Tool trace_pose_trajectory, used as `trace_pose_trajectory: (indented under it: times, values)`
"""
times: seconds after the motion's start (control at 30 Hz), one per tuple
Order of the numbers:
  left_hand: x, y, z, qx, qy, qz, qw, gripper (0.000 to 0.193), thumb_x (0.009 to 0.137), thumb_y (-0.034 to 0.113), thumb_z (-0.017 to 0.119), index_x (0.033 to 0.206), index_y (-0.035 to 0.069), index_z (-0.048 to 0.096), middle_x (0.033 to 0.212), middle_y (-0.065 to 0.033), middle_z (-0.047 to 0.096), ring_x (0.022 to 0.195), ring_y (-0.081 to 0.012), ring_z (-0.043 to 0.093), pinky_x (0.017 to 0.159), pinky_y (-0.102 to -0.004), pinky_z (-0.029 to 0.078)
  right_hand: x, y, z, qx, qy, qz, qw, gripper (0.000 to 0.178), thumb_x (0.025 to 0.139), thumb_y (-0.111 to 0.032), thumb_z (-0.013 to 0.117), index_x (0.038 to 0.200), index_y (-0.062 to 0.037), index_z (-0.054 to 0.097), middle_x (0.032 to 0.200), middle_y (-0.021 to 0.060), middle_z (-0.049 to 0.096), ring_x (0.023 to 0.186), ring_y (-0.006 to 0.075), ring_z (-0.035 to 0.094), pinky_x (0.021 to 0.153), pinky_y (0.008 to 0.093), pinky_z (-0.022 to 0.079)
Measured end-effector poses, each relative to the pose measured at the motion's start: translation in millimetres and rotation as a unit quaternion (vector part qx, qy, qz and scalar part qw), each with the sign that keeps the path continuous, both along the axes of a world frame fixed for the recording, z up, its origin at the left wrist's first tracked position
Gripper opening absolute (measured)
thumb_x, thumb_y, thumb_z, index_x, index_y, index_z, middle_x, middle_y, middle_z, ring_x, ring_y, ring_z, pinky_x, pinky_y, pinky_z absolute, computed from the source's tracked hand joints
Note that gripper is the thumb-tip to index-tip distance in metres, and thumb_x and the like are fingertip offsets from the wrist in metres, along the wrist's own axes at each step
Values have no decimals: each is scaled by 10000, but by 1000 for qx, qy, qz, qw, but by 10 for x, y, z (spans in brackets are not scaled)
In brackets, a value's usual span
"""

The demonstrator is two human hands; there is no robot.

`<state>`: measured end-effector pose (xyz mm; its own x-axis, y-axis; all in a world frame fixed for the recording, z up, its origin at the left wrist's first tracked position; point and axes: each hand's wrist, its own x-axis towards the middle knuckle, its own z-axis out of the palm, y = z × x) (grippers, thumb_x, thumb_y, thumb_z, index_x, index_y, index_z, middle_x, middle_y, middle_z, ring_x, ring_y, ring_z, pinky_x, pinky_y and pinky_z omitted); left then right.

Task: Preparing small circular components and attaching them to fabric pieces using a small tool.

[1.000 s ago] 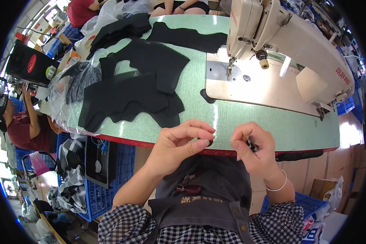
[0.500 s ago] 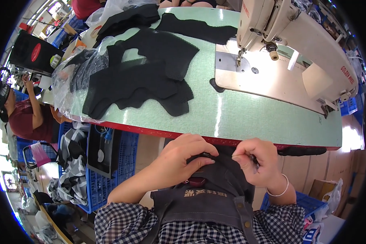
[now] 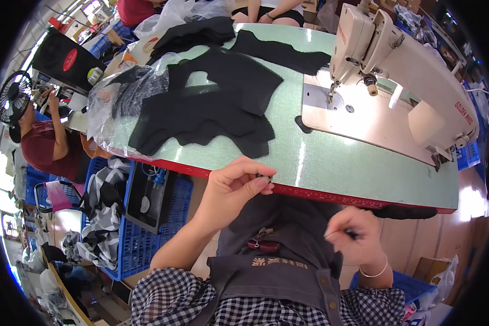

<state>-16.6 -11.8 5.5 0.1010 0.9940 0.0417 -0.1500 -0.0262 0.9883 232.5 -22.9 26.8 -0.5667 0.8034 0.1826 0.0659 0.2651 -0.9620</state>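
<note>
My left hand is raised at the table's red front edge, thumb and fingertips pinched together. A small dark piece shows between them, too little of it to name. Lower on the right, my right hand is curled and a bit blurred, apart from the table. Something dark sits within its fingers, but I cannot make out its kind. Black fabric pieces with cut, curved edges lie overlapping on the green table, beyond my left hand. The white sewing machine stands at the right, its needle area bare of fabric.
Blue crates with grey and black cloth stand left of me, with a black tray on top. Clear plastic lies at the table's left end. A co-worker in a dark red shirt sits at left. Another blue crate stands right.
My hands have moved apart: the left rose to the table edge, the right dropped lower and slightly right. The view has tilted, so the table sits lower in the picture.
</note>
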Motion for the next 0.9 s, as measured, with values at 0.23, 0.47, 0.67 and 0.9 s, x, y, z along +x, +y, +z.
trace_pose_trajectory:
  times: [0.23,0.47,0.67,0.9]
  values:
    - [177,58,29,-50,-171,24,984,246,812,-30,570,1057,-29,573,959,-104,570,796,-163,611,736,-272,523,-406,-178,-438,-197,-28,38,979,171,796,-85,619,921,-22,522,700,63,575,547,92,549,511,209,411]
    - [120,73,52,74,-14,22,997,241,795,-52,584,1029,-2,611,930,-56,534,835,-109,570,754,-212,505,-381,33,-215,27,-135,-84,987,373,766,-221,650,1028,-22,475,820,139,574,734,268,614,633,310,475]
    - [145,58,73,93,-4,18,996,246,793,-88,561,1021,-9,612,970,-73,523,882,-116,561,773,-209,506,-420,193,-34,161,-192,-120,961,214,777,-185,631,855,-16,525,757,106,561,583,226,583,499,294,432]
    - [134,94,77,147,48,56,986,241,765,-113,577,992,-40,606,931,-107,543,821,-143,579,741,-251,527,-421,242,38,232,-304,-104,918,234,761,-209,648,819,-27,512,740,93,530,559,246,564,472,316,423]
